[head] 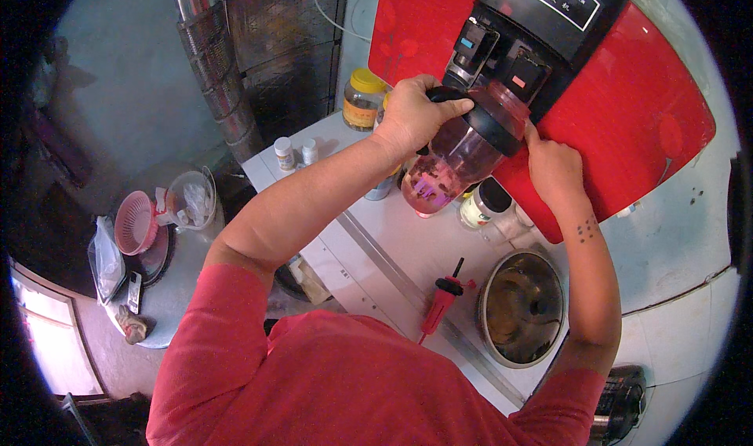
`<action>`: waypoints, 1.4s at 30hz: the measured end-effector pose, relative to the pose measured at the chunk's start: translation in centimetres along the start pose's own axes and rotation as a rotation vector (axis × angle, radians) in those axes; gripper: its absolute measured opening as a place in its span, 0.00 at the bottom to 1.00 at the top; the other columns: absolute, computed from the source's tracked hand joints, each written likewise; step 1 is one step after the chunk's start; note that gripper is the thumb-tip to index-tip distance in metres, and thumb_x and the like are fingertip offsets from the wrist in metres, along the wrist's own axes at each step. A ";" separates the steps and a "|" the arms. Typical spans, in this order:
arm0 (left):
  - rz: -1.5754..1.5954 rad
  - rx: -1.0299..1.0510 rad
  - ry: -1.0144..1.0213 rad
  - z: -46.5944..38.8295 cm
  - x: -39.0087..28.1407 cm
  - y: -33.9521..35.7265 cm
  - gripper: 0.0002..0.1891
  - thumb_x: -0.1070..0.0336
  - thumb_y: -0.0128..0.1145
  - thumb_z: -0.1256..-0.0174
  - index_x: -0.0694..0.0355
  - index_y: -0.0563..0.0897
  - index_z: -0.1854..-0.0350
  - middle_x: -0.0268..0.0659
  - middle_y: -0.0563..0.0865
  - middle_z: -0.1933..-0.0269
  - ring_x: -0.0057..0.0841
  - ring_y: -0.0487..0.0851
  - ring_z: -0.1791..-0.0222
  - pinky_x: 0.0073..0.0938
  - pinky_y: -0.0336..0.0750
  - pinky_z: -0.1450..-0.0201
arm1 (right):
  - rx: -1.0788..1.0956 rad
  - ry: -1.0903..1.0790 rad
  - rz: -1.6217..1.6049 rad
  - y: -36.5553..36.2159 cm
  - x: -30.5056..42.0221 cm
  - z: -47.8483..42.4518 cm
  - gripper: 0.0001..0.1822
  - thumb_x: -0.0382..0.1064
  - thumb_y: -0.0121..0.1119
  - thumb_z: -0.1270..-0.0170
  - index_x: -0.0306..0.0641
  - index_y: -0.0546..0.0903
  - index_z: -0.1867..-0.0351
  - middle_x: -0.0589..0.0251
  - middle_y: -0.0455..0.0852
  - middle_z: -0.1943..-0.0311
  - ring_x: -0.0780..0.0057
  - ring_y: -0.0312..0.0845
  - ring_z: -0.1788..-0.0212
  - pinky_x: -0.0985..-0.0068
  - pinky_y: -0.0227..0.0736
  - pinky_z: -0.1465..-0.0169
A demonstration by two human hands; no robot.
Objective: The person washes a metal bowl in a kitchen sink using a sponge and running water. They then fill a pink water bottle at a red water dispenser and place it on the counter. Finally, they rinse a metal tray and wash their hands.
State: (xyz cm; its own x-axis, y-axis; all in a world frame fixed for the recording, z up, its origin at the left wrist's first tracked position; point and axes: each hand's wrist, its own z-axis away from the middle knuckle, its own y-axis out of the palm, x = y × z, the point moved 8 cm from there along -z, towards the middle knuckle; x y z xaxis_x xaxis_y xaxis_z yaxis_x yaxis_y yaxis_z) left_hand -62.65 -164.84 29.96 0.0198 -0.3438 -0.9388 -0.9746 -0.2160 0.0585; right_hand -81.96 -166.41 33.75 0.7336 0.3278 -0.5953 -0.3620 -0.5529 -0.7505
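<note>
My left hand [415, 113] grips the black handle of a clear teapot-like jug [470, 134] with a black collar. The jug is tilted, its mouth up under the spouts of a red and black water dispenser [635, 122]. Dark bits and a purple-pink patch show in its rounded bottom. My right hand [556, 166] is raised on the other side, index finger extended to the jug's rim and the other fingers curled. Whether that fingertip touches the jug or the dispenser cannot be made out. No water stream is plainly visible.
On the white table [388, 258] stand a yellow-lidded jar [362, 99], two small white bottles [284, 153], a black-lidded jar [485, 203], a red bottle-like tool [441, 305] and a metal bowl [520, 308]. A round table [170, 305] at left holds a pink basket [135, 222].
</note>
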 end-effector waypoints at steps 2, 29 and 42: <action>-0.012 0.000 -0.019 0.1 0.0 0.0 0.15 0.64 0.66 0.51 0.69 0.79 0.65 0.39 0.82 0.72 0.21 0.80 0.74 0.22 0.75 0.72 | -0.001 0.001 0.003 0.1 0.0 0.0 0.24 0.34 0.40 0.40 0.44 0.64 0.39 0.54 0.82 0.78 0.58 0.81 0.75 0.62 0.75 0.72; -0.029 -0.008 -0.016 0.2 -0.2 -0.2 0.16 0.64 0.67 0.52 0.69 0.79 0.65 0.38 0.83 0.71 0.20 0.80 0.72 0.22 0.75 0.68 | -0.006 0.026 -0.051 -0.2 0.0 0.2 0.25 0.34 0.48 0.43 0.41 0.66 0.41 0.54 0.81 0.79 0.56 0.79 0.75 0.61 0.73 0.70; 0.012 -0.014 0.017 0.0 0.0 -0.1 0.14 0.63 0.68 0.52 0.67 0.79 0.69 0.37 0.82 0.73 0.22 0.79 0.75 0.23 0.74 0.74 | 0.043 0.019 -0.035 -0.1 0.2 0.2 0.25 0.34 0.39 0.39 0.44 0.62 0.38 0.53 0.83 0.76 0.56 0.81 0.73 0.61 0.76 0.70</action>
State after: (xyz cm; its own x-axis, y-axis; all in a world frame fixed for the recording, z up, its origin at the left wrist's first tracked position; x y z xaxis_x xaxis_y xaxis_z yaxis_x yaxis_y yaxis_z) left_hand -62.58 -164.78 29.96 0.0125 -0.3621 -0.9321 -0.9717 -0.2244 0.0742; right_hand -81.90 -166.14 33.67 0.7570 0.3318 -0.5630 -0.3598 -0.5076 -0.7829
